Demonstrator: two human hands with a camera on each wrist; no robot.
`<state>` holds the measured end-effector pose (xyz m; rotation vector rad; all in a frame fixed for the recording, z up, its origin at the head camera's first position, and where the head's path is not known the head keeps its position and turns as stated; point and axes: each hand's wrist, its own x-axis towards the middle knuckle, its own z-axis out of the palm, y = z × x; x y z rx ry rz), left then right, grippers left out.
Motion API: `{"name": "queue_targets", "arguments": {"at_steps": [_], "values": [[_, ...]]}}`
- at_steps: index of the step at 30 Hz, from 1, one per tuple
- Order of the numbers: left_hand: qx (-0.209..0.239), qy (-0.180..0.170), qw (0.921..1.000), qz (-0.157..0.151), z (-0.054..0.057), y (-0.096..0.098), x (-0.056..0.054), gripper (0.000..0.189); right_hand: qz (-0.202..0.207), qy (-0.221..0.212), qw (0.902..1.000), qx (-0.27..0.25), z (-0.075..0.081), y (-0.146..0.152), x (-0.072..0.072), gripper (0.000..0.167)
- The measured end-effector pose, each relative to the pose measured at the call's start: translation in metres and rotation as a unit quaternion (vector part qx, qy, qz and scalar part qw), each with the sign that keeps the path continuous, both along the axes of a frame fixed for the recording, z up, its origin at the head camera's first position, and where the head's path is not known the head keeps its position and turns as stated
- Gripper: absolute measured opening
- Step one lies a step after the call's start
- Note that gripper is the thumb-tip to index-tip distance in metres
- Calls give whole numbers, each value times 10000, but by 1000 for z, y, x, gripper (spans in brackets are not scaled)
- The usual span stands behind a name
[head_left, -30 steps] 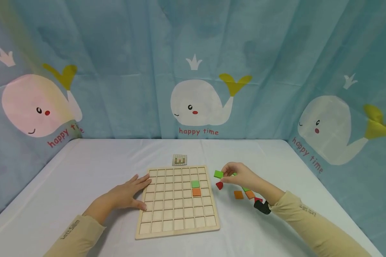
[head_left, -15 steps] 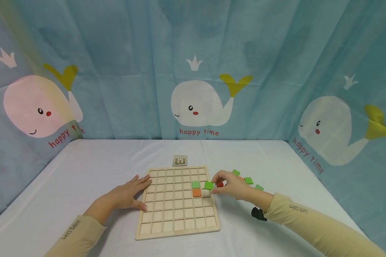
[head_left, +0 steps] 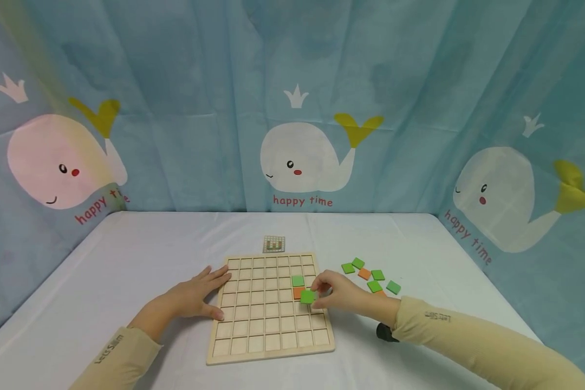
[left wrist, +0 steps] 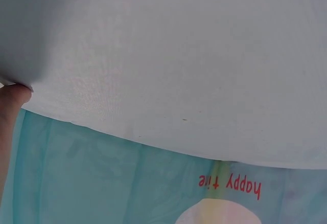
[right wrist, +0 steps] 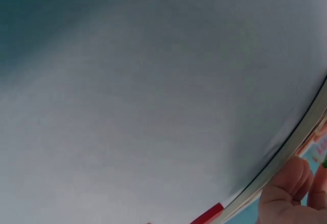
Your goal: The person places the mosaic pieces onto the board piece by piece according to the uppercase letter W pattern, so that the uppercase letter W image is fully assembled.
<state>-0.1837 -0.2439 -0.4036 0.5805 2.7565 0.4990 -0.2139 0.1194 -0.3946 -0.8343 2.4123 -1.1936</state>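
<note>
A square wooden grid board (head_left: 271,356) lies on the white table. Across its left edge rests my left hand (head_left: 195,293), fingers spread and thumb on the rim. My right hand (head_left: 341,294) pinches a green square tile (head_left: 307,297) over the right part of the board, just below and right of an orange tile (head_left: 299,293). Above that orange one, a lighter green tile (head_left: 298,280) sits in a cell. In the right wrist view the curled fingers (right wrist: 286,188) show at the lower right, by the board's edge, with a red piece (right wrist: 208,215) nearby.
Several loose green tiles (head_left: 374,286) and orange tiles (head_left: 364,274) lie right of the board. Behind the board is a small pattern card (head_left: 274,244). A black object (head_left: 386,332) shows below the right wrist. A blue whale-print curtain (head_left: 214,162) stands behind the table.
My right hand has carried the green tile left and toward me, from beside the board to over its right columns. The left hand stays at the board's left edge.
</note>
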Motion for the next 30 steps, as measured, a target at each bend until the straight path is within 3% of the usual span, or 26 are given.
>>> {"name": "queue_targets", "arguments": {"at_steps": [7,30], "values": [[-21,69,10000,-63,0,0,0,101,-100,-259,9994,184,-4,-9,2,21],[10,83,10000,-21,0,-1,1,101,-167,2,9983,552,-5,-21,4,25]]}}
